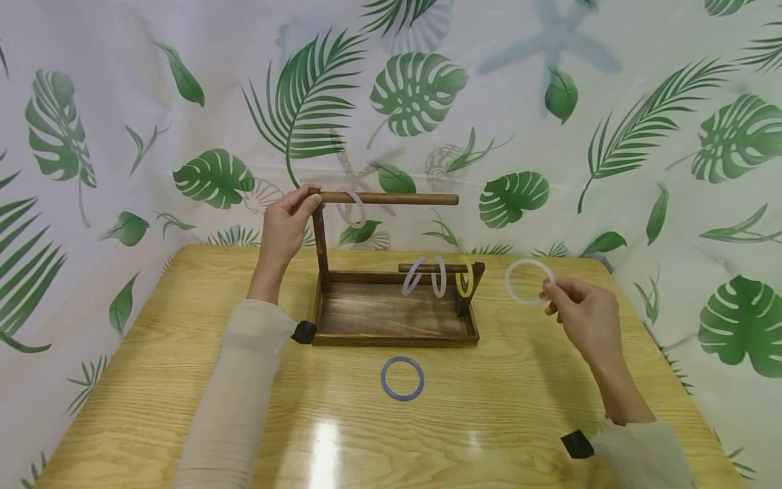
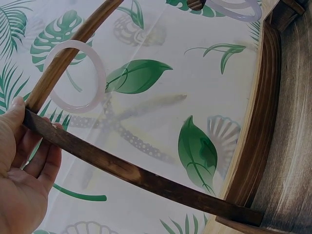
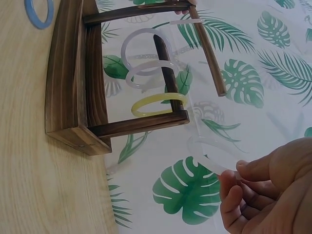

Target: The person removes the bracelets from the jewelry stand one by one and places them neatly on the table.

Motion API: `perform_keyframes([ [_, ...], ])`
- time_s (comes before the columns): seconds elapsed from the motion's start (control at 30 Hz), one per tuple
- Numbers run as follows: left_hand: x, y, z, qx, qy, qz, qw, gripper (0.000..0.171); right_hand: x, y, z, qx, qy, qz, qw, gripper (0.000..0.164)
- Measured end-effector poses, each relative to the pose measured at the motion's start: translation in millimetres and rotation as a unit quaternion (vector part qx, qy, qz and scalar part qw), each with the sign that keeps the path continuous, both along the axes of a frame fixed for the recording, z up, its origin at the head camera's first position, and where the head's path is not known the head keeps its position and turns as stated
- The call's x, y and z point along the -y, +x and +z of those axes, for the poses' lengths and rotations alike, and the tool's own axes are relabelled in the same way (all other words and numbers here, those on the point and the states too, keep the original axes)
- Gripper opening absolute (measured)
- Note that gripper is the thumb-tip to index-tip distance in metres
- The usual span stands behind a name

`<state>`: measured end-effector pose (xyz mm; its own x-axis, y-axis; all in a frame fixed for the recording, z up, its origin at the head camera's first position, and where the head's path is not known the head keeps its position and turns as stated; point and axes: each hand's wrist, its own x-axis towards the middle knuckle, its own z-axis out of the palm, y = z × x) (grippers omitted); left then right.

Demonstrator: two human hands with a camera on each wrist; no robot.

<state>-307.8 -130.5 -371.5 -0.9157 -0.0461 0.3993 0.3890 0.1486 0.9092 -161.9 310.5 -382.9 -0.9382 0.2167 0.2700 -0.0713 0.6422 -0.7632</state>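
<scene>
A dark wooden rack (image 1: pixel 391 341) with a shallow tray base carries two horizontal rods at different heights. My left hand (image 1: pixel 286 221) grips the top corner of its tall post, thumb and fingers on either side. One pale pinkish ring (image 2: pixel 100 73) hangs on the upper rod (image 1: pixel 415 199), near that hand. From the lower rod (image 1: pixel 449 268) hang two pale lilac rings (image 1: pixel 438 277) and a yellow ring (image 1: pixel 465 280). To the right of the rack, my right hand (image 1: pixel 586 316) pinches a clear whitish ring (image 1: pixel 512 294) by its edge, apart from the rods.
A blue ring (image 1: pixel 383 380) lies flat on the wooden table (image 1: pixel 489 421) in front of the rack. Behind the table hangs a white leaf-print cloth (image 1: pixel 440 34). Black straps (image 1: pixel 577 444) show at both sleeves.
</scene>
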Motion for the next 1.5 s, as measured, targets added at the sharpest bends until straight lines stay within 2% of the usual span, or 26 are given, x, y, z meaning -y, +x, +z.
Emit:
perform_keyframes([
  [0.27,-1.5,2.1,4.3,0.011,-0.001,0.002,0.9999,0.036,4.4,7.6,-1.6,0.005,0.014,0.010,1.000,0.034],
  [0.47,-6.7,21.1,25.9,0.021,-0.016,0.004,0.9997,0.035,6.0,11.1,-4.0,0.014,0.010,0.018,1.000,0.034],
  [0.6,-7.2,24.9,30.1,0.022,-0.025,0.007,0.9994,0.036,6.5,13.8,-5.8,0.023,0.009,0.023,0.999,0.033],
  [0.83,0.2,0.8,4.3,0.014,-0.004,0.006,0.9999,0.038,8.4,17.6,-6.8,0.029,-0.001,0.043,0.999,0.031],
  [1.1,-5.8,24.4,26.6,0.027,-0.025,0.011,0.9993,0.036,9.6,23.1,-9.5,0.054,0.001,0.059,0.997,0.033],
  [1.2,-6.5,26.3,28.7,0.026,-0.032,0.014,0.9990,0.036,11.3,24.2,-11.2,0.054,0.000,0.071,0.996,0.031],
  [1.43,-1.1,1.8,5.2,0.014,-0.014,0.009,0.9998,0.037,17.8,25.2,-15.7,0.070,-0.011,0.098,0.993,0.025],
  [1.5,-0.3,-0.5,2.3,0.007,-0.010,0.007,0.9999,0.037,20.7,25.8,-17.0,0.079,-0.010,0.103,0.991,0.025],
])
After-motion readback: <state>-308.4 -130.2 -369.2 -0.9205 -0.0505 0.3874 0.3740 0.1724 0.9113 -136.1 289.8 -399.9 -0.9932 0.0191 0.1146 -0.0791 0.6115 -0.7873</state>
